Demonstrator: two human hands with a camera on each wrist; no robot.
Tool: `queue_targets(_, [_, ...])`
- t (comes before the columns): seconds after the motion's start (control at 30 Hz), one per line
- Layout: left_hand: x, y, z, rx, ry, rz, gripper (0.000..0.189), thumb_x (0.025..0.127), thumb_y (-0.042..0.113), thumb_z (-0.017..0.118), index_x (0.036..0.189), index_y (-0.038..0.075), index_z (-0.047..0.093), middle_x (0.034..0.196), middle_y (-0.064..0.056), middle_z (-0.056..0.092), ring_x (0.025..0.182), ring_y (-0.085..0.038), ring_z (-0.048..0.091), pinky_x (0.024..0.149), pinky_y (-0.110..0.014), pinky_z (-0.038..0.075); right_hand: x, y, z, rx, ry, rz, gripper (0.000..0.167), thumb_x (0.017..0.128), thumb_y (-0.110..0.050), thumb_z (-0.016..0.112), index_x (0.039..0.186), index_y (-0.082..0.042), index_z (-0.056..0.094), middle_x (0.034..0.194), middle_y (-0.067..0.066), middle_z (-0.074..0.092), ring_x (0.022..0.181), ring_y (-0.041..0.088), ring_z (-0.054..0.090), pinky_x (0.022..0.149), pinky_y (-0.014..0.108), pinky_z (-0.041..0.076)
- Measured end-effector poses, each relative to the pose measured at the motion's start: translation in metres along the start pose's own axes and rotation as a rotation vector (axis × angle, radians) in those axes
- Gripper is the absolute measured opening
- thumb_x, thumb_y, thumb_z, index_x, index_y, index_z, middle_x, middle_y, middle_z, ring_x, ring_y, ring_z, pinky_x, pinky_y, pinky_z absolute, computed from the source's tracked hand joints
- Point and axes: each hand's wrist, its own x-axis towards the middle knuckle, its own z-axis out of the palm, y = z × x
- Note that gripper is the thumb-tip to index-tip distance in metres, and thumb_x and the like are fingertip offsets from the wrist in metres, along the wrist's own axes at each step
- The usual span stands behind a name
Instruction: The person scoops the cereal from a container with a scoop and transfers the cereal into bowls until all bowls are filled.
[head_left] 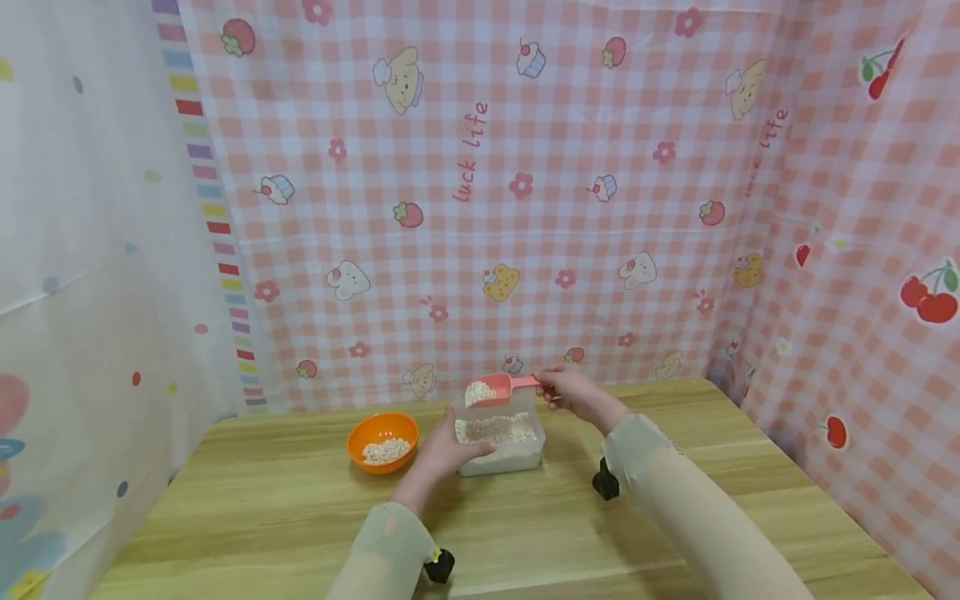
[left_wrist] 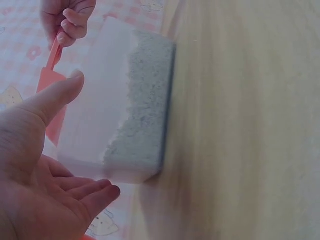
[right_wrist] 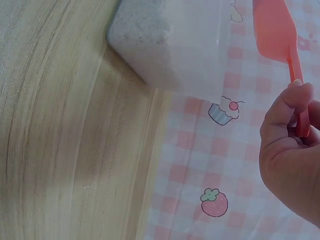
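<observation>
My right hand [head_left: 576,392] pinches the handle of a pink scoop [head_left: 499,388] and holds it level above a clear plastic container [head_left: 513,458]. Pale flakes, like oats [head_left: 478,392], fill the front of the scoop. More flakes lie inside the container, seen through its wall in the left wrist view. At the container's left end is my left hand [head_left: 448,448], its fingers fairly straight and its thumb [left_wrist: 62,92] stretched along the near side; whether it touches is hard to tell. An orange bowl [head_left: 360,454] with some flakes inside stands left of that hand.
Everything stands on a wood-grain table [head_left: 247,500]. Behind it hangs a pink checked curtain [head_left: 465,250], close to the container and bowl. Another checked curtain [head_left: 847,275] borders the right side, and a white dotted one [head_left: 97,225] the left.
</observation>
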Motion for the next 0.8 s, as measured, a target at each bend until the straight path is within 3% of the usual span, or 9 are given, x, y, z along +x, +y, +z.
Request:
queue_targets(0.13, [0.000,0.001,-0.004,-0.024,-0.009,0.030,0.107,0.080,0.036,0.080,0.151,-0.008,0.013,0.152,-0.029,0.025,0.138,-0.043,0.029,0.110,-0.055,0.027,0.001,-0.002,0.002,-0.003,0.008,0.007,0.029,0.104,-0.010,0.043,0.120,0.010,0.056,0.073,0.004,0.056,0.059,0.009,0.046,0.050,0.019,0.043])
queue_targets(0.3, [-0.001,0.006,-0.016,-0.029,-0.003,0.109,0.100,0.078,0.036,0.081,0.152,0.002,0.023,0.149,-0.024,0.037,0.132,-0.043,0.039,0.105,-0.057,0.035,0.002,-0.002,0.005,-0.006,0.008,0.000,0.027,0.103,-0.010,0.042,0.115,0.009,0.058,0.073,0.005,0.056,0.059,0.009,0.046,0.050,0.019,0.044])
queue_targets(0.53, [-0.001,0.011,-0.039,0.035,0.037,0.060,0.111,0.074,0.048,0.081,0.155,0.006,0.017,0.155,-0.022,0.026,0.138,-0.043,0.030,0.108,-0.059,0.030,0.005,-0.005,0.010,0.004,-0.031,-0.041,0.030,0.104,-0.011,0.042,0.120,0.010,0.056,0.074,0.004,0.056,0.061,0.008,0.046,0.052,0.019,0.043])
queue_targets(0.8, [-0.003,0.003,-0.062,0.067,0.077,0.013,0.116,0.071,0.054,0.081,0.154,0.002,0.018,0.156,-0.021,0.024,0.139,-0.042,0.028,0.108,-0.059,0.028,0.011,-0.005,0.026,0.028,-0.046,-0.040,0.029,0.104,-0.010,0.043,0.119,0.009,0.058,0.072,0.005,0.055,0.058,0.009,0.044,0.051,0.020,0.041])
